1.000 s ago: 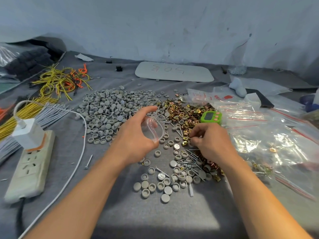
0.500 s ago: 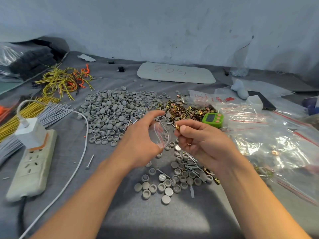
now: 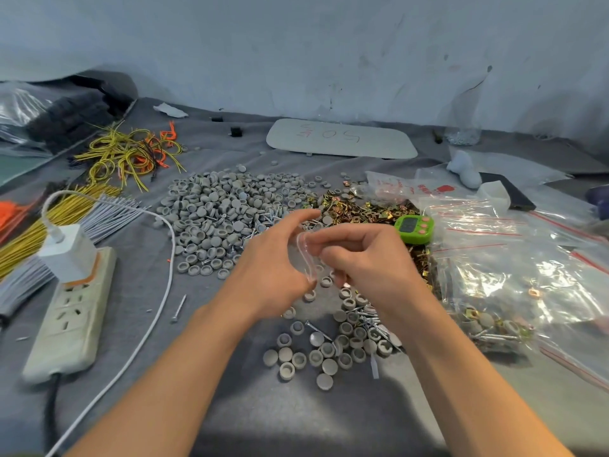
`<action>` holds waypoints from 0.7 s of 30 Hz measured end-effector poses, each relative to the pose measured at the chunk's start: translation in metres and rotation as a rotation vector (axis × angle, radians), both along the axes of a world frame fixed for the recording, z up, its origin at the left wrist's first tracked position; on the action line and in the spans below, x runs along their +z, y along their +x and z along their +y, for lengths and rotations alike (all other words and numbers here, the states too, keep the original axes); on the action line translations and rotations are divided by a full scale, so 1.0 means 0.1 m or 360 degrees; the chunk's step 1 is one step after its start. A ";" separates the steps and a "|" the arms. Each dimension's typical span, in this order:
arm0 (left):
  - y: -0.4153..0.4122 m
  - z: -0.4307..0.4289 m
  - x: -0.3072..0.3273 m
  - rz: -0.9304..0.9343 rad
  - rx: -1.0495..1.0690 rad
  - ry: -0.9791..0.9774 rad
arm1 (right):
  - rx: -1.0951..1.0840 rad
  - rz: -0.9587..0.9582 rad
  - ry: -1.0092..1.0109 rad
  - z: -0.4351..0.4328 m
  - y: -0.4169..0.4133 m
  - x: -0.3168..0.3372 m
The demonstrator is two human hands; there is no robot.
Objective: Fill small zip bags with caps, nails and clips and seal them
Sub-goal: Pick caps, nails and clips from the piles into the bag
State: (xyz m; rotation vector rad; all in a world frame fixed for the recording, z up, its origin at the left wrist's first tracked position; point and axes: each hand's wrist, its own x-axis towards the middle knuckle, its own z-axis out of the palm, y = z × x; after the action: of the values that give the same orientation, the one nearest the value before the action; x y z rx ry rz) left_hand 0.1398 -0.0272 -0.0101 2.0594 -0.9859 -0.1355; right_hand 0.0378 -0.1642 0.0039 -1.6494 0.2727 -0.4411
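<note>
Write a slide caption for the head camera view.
Left hand holds a small clear bag, right hand at its mouth, above scattered grey caps and nails.

My right hand [image 3: 369, 258] curled over the mouth of the small zip bag [image 3: 305, 255]. Its fingertips faced away from me, so whatever they pinched was hidden. The bag was clear and blurred, contents impossible to tell, and I couldn't make out where its body ended against my left hand [image 3: 273, 262]. Both forearms were cut off by the near edge. My right wrist covered part of the clip pile [image 3: 359, 211] and some near caps [image 3: 316, 357]. The timer [image 3: 413, 227] display was too small to read. The big bags [image 3: 527, 275] ran off the right edge, as did a purple thing [image 3: 599, 201]. The power strip [image 3: 69, 321] cord left the frame at the near edge. A dark bundle [image 3: 72, 113] far left was too blurred to identify.
</note>
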 end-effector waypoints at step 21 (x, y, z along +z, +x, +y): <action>0.00 0.05 0.03 0.0038 0.0038 -0.0052 | -0.0576 0.0954 -0.1244 -0.49 -0.03 -0.26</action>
State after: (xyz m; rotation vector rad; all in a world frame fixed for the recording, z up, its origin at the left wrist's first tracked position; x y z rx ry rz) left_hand 0.1403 -0.0223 -0.0069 2.0345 -0.9426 -0.1304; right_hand 0.0352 -0.2130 -0.0221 -2.4992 0.9455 -0.3239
